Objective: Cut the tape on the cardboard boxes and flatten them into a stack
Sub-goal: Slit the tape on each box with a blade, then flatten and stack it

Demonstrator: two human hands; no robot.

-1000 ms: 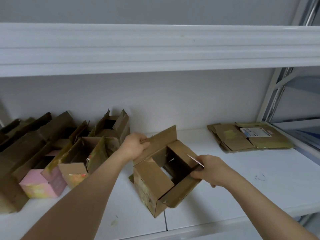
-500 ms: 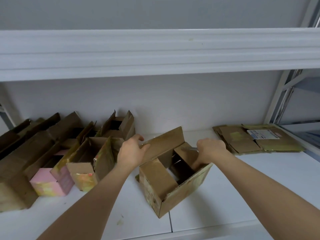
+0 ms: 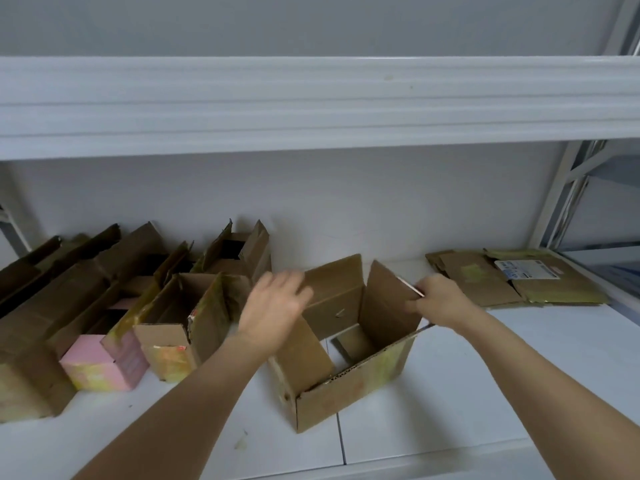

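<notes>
An open cardboard box (image 3: 349,344) on the shelf (image 3: 519,393) is touched by the blurred, spread left hand (image 3: 277,306), while its right flap (image 3: 388,299) and a thin blade (image 3: 410,287) are gripped by the right hand (image 3: 440,301).

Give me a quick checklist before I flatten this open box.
1. Top flaps of the box open: ok.
2. Box empty: ok, shelf shows through the bottom.
3. Cutter controlled: ok, right hand grips it at the flap.
4. Blade retracted: cannot tell.
5. Left hand clear of the cutter: ok, but blurred.
6. Flat stack ready on the right: ok.
</notes>
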